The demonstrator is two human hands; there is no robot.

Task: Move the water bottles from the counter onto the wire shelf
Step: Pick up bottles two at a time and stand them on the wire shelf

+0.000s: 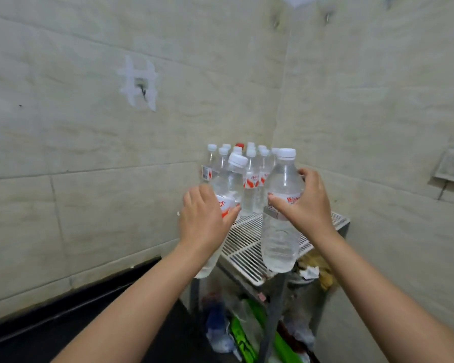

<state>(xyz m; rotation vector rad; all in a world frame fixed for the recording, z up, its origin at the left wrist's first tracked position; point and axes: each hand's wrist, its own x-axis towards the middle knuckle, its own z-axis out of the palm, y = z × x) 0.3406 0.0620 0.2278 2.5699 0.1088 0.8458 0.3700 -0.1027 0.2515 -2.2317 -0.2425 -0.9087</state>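
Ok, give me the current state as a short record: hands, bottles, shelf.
left hand: grips a tilted bottle at its label, held above the shelf's left edge
right hand: grips an upright bottle at its label, above the shelf's front
shelf: white wire top, front part bare
bottle group: standing at the shelf's back corner; mostly white caps, one red
under shelf: bags and clutter, blurred

Two bare forearms, no sleeves, watch or rings visible, end in the left hand (pixel 203 218) and right hand (pixel 306 203), with short, unpainted nails on the fingers (pixel 278 201).
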